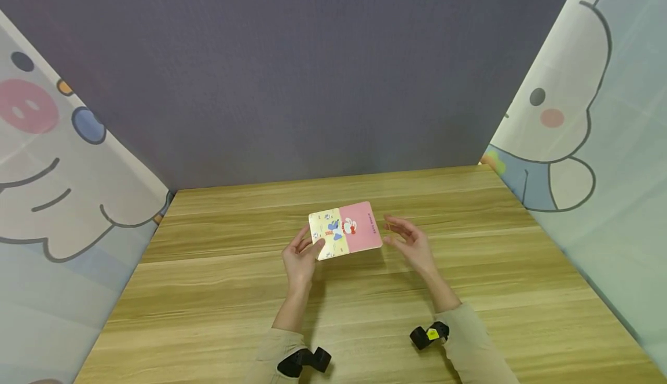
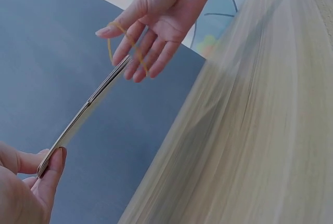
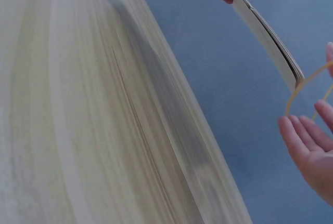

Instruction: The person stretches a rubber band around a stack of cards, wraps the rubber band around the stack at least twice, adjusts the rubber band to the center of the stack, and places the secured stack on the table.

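A small notebook (image 1: 362, 230) is spread flat, its printed side facing the head camera, with a yellow half and a pink half bearing cartoon animals. My left hand (image 1: 299, 265) pinches the yellow end between thumb and fingers, above the table. Across from it, my right hand (image 1: 414, 248) has thumb and fingers spread apart, close to the pink end. A thin yellow rubber band (image 3: 293, 95) loops around the right thumb and fingers, stretched between them. In the left wrist view, the notebook's layered edge points toward that loop.
Beneath both hands lies a wood-grain table (image 1: 219, 297). A dark grey panel (image 1: 323, 83) rises behind its far edge. Cartoon-printed curtains (image 1: 573, 245) flank the table on both sides. Each sleeve carries a black wrist camera (image 1: 304, 362).
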Action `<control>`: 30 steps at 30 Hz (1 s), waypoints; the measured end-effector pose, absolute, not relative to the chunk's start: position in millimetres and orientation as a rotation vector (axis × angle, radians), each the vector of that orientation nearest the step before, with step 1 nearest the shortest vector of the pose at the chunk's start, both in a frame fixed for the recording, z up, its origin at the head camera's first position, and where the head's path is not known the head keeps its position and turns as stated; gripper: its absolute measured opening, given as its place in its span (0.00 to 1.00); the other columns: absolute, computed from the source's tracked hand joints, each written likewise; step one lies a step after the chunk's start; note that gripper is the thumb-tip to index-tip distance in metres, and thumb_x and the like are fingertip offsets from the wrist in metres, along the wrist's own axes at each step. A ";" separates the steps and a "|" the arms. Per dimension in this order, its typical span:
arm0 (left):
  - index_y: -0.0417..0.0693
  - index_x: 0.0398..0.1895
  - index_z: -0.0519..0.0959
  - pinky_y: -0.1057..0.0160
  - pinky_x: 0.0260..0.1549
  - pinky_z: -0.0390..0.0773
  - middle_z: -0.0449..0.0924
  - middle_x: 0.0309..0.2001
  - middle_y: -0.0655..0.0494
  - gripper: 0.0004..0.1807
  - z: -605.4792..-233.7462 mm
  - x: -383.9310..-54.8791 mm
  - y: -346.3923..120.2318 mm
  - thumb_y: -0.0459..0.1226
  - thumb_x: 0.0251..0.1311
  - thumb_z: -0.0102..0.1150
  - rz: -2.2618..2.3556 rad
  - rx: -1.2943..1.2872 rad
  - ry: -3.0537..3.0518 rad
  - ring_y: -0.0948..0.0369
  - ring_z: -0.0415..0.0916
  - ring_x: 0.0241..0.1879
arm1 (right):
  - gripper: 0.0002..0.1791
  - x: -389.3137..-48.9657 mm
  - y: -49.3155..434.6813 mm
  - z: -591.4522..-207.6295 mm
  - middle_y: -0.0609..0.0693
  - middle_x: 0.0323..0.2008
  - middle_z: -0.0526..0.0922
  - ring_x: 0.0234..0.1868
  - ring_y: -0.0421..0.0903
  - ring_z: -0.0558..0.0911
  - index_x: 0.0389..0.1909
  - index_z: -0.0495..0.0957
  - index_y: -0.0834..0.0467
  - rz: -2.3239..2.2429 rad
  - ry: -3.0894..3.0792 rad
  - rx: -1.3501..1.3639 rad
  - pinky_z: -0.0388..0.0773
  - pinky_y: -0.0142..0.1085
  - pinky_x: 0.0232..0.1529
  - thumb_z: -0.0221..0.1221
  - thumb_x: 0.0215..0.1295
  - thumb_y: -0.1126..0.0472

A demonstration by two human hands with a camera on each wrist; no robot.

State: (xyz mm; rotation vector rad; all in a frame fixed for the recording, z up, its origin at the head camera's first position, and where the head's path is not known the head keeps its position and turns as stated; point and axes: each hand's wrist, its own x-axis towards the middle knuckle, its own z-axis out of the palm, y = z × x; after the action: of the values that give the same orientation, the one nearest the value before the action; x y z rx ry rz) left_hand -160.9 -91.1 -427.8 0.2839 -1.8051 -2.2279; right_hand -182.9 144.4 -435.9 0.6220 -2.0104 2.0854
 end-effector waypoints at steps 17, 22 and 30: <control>0.37 0.52 0.72 0.77 0.13 0.69 0.74 0.31 0.43 0.25 -426.5 -162.7 -88.7 0.24 0.46 0.62 -2.247 0.297 -1.760 0.66 0.75 0.18 | 0.34 -182.4 141.6 -433.8 0.48 0.49 0.75 0.47 0.45 0.75 0.56 0.58 0.76 2.285 -1.997 0.513 0.74 0.31 0.45 0.60 0.46 0.80; 0.36 0.52 0.72 0.76 0.13 0.70 0.75 0.30 0.45 0.25 -426.5 -162.9 -87.6 0.24 0.46 0.62 -2.238 0.281 -1.759 0.66 0.75 0.19 | 0.36 -181.8 140.2 -434.0 0.54 0.53 0.70 0.52 0.52 0.71 0.58 0.56 0.75 2.321 -2.002 0.534 0.73 0.35 0.48 0.59 0.46 0.81; 0.36 0.52 0.72 0.77 0.12 0.68 0.74 0.28 0.46 0.25 -426.5 -162.4 -85.3 0.23 0.46 0.61 -2.264 0.256 -1.738 0.67 0.73 0.17 | 0.37 -180.4 135.1 -430.6 0.71 0.59 0.57 0.56 0.59 0.65 0.60 0.55 0.73 2.329 -2.050 0.523 0.74 0.33 0.47 0.58 0.46 0.80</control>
State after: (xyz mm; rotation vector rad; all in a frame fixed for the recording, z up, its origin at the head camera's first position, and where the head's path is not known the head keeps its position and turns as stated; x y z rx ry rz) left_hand -162.4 -85.3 -426.5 0.2559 -1.7375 -2.2642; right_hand -180.4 135.1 -430.6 0.5228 -2.0496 2.3290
